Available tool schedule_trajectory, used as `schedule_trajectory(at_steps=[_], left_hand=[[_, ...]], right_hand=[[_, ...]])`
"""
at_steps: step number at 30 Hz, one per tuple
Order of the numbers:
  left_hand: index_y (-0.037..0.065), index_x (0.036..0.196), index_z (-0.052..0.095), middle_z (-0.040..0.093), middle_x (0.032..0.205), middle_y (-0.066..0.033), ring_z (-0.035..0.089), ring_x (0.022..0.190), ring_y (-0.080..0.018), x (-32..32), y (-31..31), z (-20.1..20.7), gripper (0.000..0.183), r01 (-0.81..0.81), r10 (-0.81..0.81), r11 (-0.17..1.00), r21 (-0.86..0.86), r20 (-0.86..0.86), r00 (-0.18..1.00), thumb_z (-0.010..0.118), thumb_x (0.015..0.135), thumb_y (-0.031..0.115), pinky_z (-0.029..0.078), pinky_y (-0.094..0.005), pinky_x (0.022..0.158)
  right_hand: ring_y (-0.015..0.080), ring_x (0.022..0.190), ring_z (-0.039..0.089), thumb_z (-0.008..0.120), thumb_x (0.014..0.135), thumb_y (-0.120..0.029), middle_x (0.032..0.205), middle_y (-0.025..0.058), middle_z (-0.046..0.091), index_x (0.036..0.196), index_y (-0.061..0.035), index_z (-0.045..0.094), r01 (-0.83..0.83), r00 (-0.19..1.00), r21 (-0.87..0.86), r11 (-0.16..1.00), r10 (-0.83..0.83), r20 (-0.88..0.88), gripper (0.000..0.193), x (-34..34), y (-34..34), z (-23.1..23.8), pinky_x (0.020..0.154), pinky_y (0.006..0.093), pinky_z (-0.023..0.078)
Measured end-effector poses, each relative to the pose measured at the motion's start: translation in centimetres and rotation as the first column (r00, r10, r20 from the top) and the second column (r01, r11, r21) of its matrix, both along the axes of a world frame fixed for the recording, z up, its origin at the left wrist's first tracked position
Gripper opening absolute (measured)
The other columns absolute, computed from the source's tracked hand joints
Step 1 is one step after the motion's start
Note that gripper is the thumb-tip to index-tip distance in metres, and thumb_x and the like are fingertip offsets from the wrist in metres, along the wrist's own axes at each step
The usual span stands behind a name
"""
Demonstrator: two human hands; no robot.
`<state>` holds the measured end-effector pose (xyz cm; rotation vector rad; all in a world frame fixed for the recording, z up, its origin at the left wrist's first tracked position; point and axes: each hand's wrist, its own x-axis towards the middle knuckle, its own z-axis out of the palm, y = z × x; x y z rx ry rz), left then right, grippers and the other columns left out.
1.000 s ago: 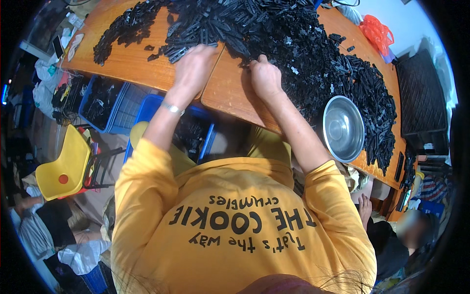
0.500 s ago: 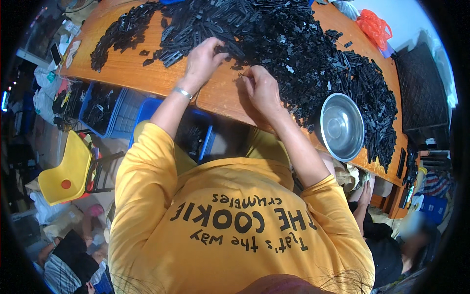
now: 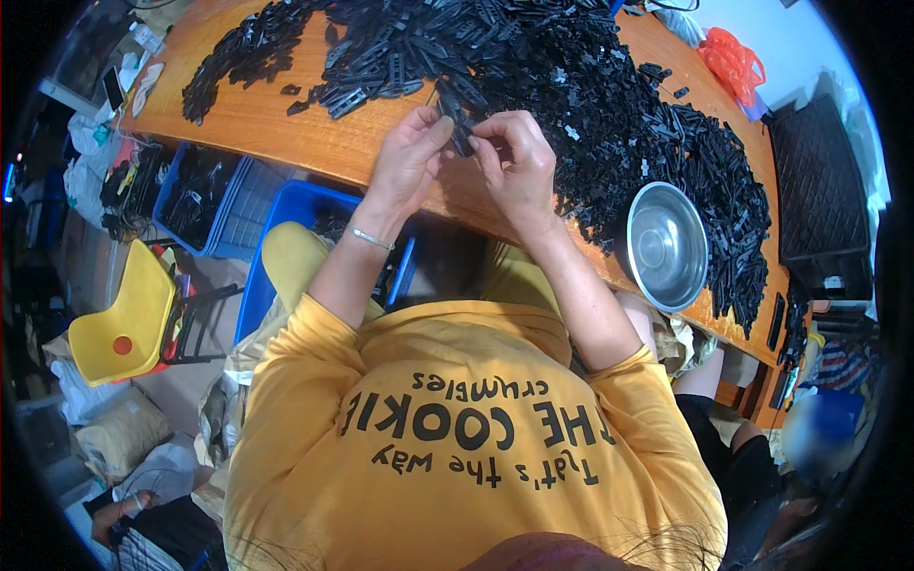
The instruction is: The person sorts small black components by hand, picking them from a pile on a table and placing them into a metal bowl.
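Over the table's near edge, my left hand grips a long, narrow black plastic part between thumb and fingers. My right hand is pinched closed at the lower end of that part, fingertips touching it. Whether a small piece sits in the right fingertips is hidden. Just beyond the hands lies a heap of similar long black parts. To the right spreads a large pile of small black plastic pieces.
A steel bowl stands at the right table edge beside more black strips. An orange-red plastic bag is at the back right. Blue crates and a yellow chair are left below the wooden table. Other people sit behind.
My left hand has drawn back from the heap with a long black part. My right hand has closed in on it, so both hands now meet at the part.
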<state>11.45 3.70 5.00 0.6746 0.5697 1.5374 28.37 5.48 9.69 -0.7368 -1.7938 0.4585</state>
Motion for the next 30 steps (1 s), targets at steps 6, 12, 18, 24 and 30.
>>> schedule_trajectory(at_steps=[6, 12, 18, 24, 30], left_hand=[[0.007, 0.121, 0.06, 0.073, 0.115, -0.0064, 0.07, 0.101, -0.0141, 0.0, -0.7, 0.8, 0.022, 0.029, -0.028, 0.999, 0.032, -0.042, 0.999, 0.07, 0.102, 0.008, 0.055, -0.0281, 0.088], [0.007, 0.129, 0.061, 0.071, 0.121, -0.007, 0.069, 0.105, -0.0132, 1.0, -1.2, 1.3, 0.027, 0.017, -0.016, 1.0, 0.01, -0.034, 0.999, 0.066, 0.103, 0.004, 0.058, -0.0268, 0.089], [0.005, 0.142, 0.057, 0.069, 0.126, -0.0055, 0.067, 0.112, -0.0131, 0.7, -1.3, 1.0, 0.043, 0.002, -0.008, 0.999, -0.043, -0.144, 0.99, 0.068, 0.101, 0.003, 0.054, -0.0271, 0.092], [0.001, 0.142, 0.058, 0.07, 0.124, -0.0069, 0.066, 0.11, -0.0111, 1.1, -1.8, 1.4, 0.044, -0.041, 0.042, 0.999, 0.006, -0.278, 0.96, 0.07, 0.1, 0.003, 0.054, -0.0272, 0.094], [0.0, 0.139, 0.061, 0.068, 0.114, -0.0032, 0.064, 0.102, -0.0076, 0.8, -3.8, 1.3, 0.04, -0.084, 0.1, 0.995, 0.056, -0.55, 0.829, 0.066, 0.099, -0.003, 0.053, -0.022, 0.088]], right_hand=[[0.0248, 0.075, 0.071, 0.077, 0.082, 0.009, 0.094, 0.0123, 0.065, 0.094, -0.001, 0.068, -0.012, 1.0, 0.028, 1.0, 0.012, -0.008, 0.018, 0.1, -0.3, 0.1, 0.06, 0.0322, 0.058], [0.0247, 0.076, 0.07, 0.076, 0.083, 0.009, 0.094, 0.0122, 0.065, 0.094, -0.0007, 0.068, -0.032, 0.997, -0.032, 0.999, 0.03, -0.068, 0.017, 0.1, -0.5, 0.0, 0.061, 0.0322, 0.058], [0.0141, 0.079, 0.07, 0.075, 0.089, 0.007, 0.096, 0.0084, 0.066, 0.099, 0.0006, 0.068, -0.02, 0.998, -0.081, 0.997, 0.025, 0.056, 0.013, 0.4, -0.3, -0.4, 0.066, 0.0257, 0.057], [0.0287, 0.078, 0.07, 0.082, 0.083, 0.002, 0.092, 0.0122, 0.065, 0.096, -0.0013, 0.067, -0.018, 0.996, -0.189, 0.982, 0.034, 0.082, 0.02, 0.5, -0.3, -1.7, 0.067, 0.0375, 0.057], [0.0234, 0.074, 0.069, 0.093, 0.078, -0.016, 0.083, 0.0119, 0.067, 0.097, -0.0027, 0.063, 0.004, 0.987, -0.485, 0.874, 0.074, 0.14, 0.037, 0.1, -1.2, -3.2, 0.066, 0.0369, 0.055]])
